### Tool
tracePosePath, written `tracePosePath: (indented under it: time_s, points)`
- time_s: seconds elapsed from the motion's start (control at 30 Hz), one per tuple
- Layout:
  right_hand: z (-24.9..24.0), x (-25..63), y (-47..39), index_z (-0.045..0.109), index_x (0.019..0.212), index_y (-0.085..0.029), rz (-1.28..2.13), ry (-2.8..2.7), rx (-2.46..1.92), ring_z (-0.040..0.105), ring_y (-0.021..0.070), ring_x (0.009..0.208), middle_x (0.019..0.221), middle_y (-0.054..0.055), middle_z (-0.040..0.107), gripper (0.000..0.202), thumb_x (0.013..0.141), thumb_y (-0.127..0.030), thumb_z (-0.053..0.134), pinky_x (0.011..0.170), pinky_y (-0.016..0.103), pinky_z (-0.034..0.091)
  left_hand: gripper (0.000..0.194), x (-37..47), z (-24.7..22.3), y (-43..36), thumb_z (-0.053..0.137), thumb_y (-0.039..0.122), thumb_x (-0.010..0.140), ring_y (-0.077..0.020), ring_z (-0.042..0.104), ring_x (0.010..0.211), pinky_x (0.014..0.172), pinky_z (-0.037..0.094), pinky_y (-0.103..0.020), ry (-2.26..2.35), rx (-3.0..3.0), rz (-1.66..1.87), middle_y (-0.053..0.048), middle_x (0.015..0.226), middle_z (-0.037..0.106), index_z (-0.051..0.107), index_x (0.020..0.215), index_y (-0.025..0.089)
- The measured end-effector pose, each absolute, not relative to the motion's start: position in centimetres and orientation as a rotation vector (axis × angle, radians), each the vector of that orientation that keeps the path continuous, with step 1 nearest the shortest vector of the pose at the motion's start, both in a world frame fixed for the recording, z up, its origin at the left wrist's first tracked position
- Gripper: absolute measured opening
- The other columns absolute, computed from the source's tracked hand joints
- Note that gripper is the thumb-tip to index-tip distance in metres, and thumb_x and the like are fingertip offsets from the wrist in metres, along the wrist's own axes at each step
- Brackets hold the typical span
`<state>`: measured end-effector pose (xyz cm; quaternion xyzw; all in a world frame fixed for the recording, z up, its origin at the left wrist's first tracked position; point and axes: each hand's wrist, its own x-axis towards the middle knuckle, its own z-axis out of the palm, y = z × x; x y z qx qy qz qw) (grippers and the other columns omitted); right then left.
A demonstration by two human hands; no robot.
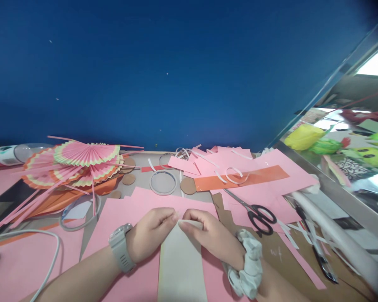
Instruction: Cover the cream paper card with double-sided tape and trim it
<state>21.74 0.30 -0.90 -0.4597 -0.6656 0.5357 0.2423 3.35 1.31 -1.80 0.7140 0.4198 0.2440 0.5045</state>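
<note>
A long pale cream paper strip lies over pink sheets at the bottom centre. My left hand, below a grey wristwatch, is closed at the strip's upper left corner, with thumb and index finger pinched together. My right hand, with a pale scrunchie round its wrist, grips the strip's upper edge between thumb and curled fingers. The two hands nearly meet at the strip's far end. Black-handled scissors lie to the right of my right hand.
Pleated pink-and-green paper fans and a bottle are at the left. Tape rings, an orange strip and pink scraps lie beyond my hands. A utility knife rests at the right. A blue panel stands behind.
</note>
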Motion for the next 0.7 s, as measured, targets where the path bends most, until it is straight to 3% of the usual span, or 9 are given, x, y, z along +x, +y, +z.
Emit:
tracePosePath:
  time_s: [0.13,0.3,0.4,0.5,0.57,0.63,0.7]
  points:
    - [-1.0,21.6,0.1,0.043,0.070,-0.020,1.383,-1.812,-1.268,0.036,0.0105,0.063,0.066,-0.005,0.038,0.029,0.091,-0.039,0.044,0.056,0.023,0.029,0.039,3.3,-1.7,1.4,0.035,0.046,0.092,-0.0101,0.028,0.059,0.054,0.027,-0.023,0.990,1.699,0.588,0.006,0.063,0.028,0.034,0.063,0.019]
    - [-0.5,21.8,0.2,0.044,0.071,-0.020,1.311,-1.787,-1.293,0.039,0.0112,0.064,0.068,-0.004,0.040,0.029,0.093,-0.039,0.038,0.059,0.023,0.033,0.032,3.3,-1.8,1.6,0.061,0.046,0.077,-0.0099,0.038,0.058,0.051,0.030,-0.022,1.016,1.654,0.542,0.005,0.065,0.042,0.052,0.078,0.016]
    - [-0.3,21.7,0.5,0.048,0.074,-0.020,1.267,-1.824,-1.312,0.044,0.0122,0.067,0.071,-0.003,0.047,0.028,0.090,-0.041,0.044,0.062,0.023,0.037,0.030,3.4,-1.9,1.6,0.064,0.043,0.076,-0.0090,0.036,0.055,0.049,0.028,-0.021,1.045,1.653,0.537,0.006,0.061,0.040,0.051,0.072,0.016]
    - [-0.3,21.2,0.8,0.050,0.067,-0.019,1.194,-1.872,-1.381,0.045,0.0121,0.061,0.065,-0.004,0.049,0.027,0.084,-0.039,0.055,0.056,0.024,0.035,0.031,3.4,-2.0,1.6,0.067,0.039,0.072,-0.0087,0.034,0.054,0.048,0.025,-0.021,1.053,1.671,0.537,0.007,0.058,0.038,0.047,0.065,0.017]
    - [0.0,21.0,0.9,0.047,0.060,-0.019,1.113,-1.869,-1.429,0.042,0.0124,0.055,0.057,-0.004,0.045,0.034,0.087,-0.040,0.050,0.051,0.025,0.032,0.031,3.4,-2.1,1.6,0.068,0.038,0.071,-0.0086,0.034,0.053,0.048,0.025,-0.021,1.049,1.676,0.531,0.008,0.057,0.038,0.046,0.064,0.017]
    - [1.0,21.0,0.9,0.049,0.062,-0.020,0.986,-1.824,-1.454,0.047,0.0153,0.058,0.058,-0.002,0.048,0.037,0.091,-0.043,0.042,0.055,0.028,0.037,0.030,3.3,-2.1,1.6,0.069,0.038,0.070,-0.0086,0.034,0.053,0.048,0.025,-0.021,1.034,1.669,0.522,0.008,0.058,0.039,0.048,0.065,0.017]
    - [2.9,21.6,0.8,0.057,0.078,-0.022,0.852,-1.766,-1.431,0.055,0.0201,0.077,0.076,0.003,0.059,0.038,0.094,-0.045,0.032,0.071,0.033,0.043,0.028,3.3,-2.1,1.6,0.069,0.037,0.070,-0.0089,0.036,0.054,0.049,0.026,-0.021,1.019,1.649,0.524,0.007,0.059,0.041,0.050,0.067,0.017]
